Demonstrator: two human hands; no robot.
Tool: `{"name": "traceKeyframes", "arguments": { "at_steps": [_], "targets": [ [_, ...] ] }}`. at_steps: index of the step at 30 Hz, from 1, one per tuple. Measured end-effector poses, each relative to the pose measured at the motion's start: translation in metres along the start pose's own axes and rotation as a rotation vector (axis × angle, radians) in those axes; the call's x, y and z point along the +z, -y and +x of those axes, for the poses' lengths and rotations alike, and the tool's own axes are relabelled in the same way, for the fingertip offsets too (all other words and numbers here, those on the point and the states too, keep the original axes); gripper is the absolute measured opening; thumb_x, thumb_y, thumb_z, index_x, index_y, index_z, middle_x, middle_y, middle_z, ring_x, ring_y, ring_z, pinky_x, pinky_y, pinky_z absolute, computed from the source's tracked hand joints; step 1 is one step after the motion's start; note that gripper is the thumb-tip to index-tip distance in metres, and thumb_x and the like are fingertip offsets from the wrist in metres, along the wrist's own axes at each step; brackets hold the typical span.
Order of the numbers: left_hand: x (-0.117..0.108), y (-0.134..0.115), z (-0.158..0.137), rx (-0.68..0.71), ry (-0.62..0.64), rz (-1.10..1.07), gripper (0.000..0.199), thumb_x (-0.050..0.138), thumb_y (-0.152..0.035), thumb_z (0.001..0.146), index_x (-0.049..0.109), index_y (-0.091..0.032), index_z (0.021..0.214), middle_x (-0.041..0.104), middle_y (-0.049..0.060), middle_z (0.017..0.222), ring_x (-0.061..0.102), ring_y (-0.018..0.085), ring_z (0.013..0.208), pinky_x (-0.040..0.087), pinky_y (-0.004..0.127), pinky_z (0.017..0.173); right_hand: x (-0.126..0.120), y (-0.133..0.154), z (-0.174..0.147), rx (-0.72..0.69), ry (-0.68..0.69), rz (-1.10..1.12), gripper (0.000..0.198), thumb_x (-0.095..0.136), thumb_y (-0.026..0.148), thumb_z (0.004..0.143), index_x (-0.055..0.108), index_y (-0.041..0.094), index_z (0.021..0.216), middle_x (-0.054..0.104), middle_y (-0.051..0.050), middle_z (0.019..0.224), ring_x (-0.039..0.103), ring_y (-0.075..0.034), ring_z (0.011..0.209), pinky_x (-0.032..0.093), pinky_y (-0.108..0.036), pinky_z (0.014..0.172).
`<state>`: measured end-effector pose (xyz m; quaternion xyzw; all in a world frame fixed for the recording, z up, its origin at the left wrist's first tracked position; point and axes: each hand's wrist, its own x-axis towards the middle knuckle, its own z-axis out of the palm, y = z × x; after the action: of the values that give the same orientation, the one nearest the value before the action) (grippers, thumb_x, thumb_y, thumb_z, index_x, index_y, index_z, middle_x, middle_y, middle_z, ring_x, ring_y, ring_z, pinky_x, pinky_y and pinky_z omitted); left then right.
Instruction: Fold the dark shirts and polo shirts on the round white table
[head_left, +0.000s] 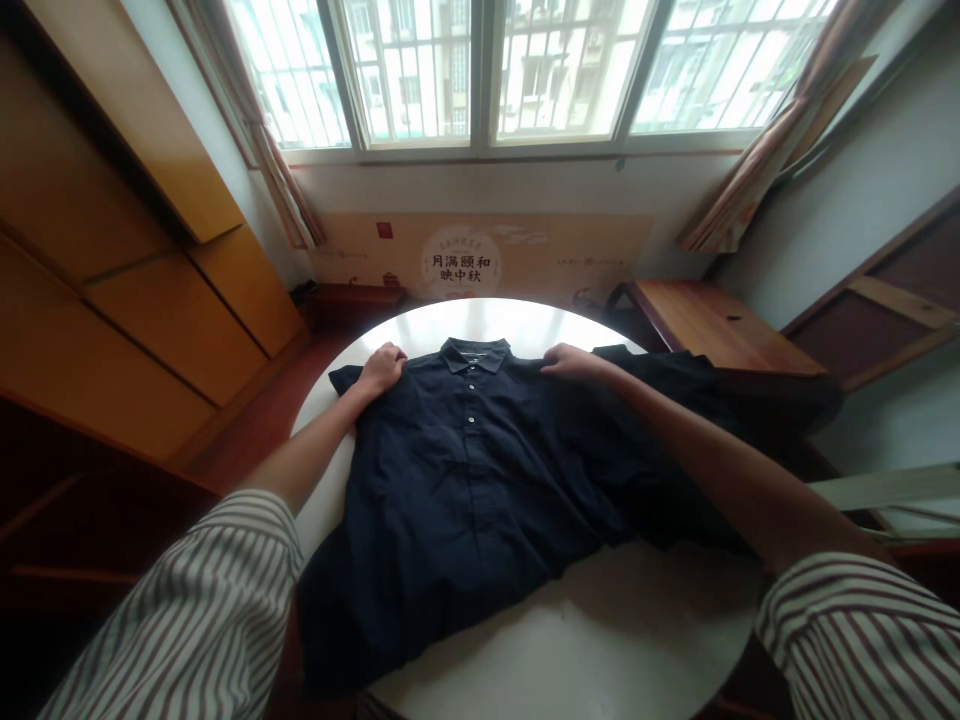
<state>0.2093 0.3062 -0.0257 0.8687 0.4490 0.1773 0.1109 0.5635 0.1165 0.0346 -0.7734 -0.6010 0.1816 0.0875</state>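
A navy button-up shirt (457,470) lies front side up across a round white table (585,640). Its collar (475,356) points to the far edge, and its hem hangs toward me at the lower left. My left hand (384,368) is closed on the shirt's shoulder left of the collar. On the other shoulder, my right hand (568,362) pinches the fabric with bent fingers. Right of that, partly behind my right forearm, more dark cloth (667,372) spreads over the table; whether it belongs to the same shirt I cannot tell.
A wooden desk (727,320) stands at the right beyond the table. Wooden cabinets (165,320) line the left side. Ahead, a printed banner (525,250) sits below a barred window (555,80) with curtains (757,180). Dark furniture borders the lower left.
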Motion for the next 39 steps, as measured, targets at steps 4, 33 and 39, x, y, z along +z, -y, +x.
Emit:
{"name": "traceKeyframes", "arguments": {
  "at_steps": [4,33,39],
  "targets": [
    [-0.002,0.004,0.020,-0.056,0.074,-0.072,0.031,0.069,-0.036,0.081,0.070,-0.013,0.103,0.069,0.014,0.104,0.067,0.026,0.094,0.051,0.035,0.090,-0.023,-0.001,0.017,-0.067,-0.129,-0.030,0.024,0.068,0.028,0.079,0.075,0.013,0.096,0.073,-0.009,0.096,0.066,-0.025,0.091,0.051,-0.031,0.083],
    [-0.066,-0.054,-0.153,0.131,-0.068,-0.137,0.039,0.047,-0.047,0.097,0.070,-0.017,0.102,0.072,0.009,0.102,0.067,0.023,0.092,0.050,0.034,0.089,0.027,0.030,-0.171,-0.248,-0.166,-0.284,0.029,0.053,0.034,0.097,0.064,0.018,0.074,0.068,-0.007,0.077,0.064,-0.019,0.071,0.039,-0.027,0.062],
    [-0.063,-0.013,-0.271,-0.346,0.001,-0.147,0.071,0.042,-0.072,0.087,0.067,-0.012,0.115,0.071,0.014,0.104,0.069,0.029,0.091,0.054,0.040,0.083,0.069,0.018,-0.204,-0.333,-0.188,-0.455,0.020,0.051,0.003,0.083,0.067,0.013,0.089,0.068,-0.015,0.097,0.062,-0.026,0.094,0.046,-0.034,0.083]
  ]
}}
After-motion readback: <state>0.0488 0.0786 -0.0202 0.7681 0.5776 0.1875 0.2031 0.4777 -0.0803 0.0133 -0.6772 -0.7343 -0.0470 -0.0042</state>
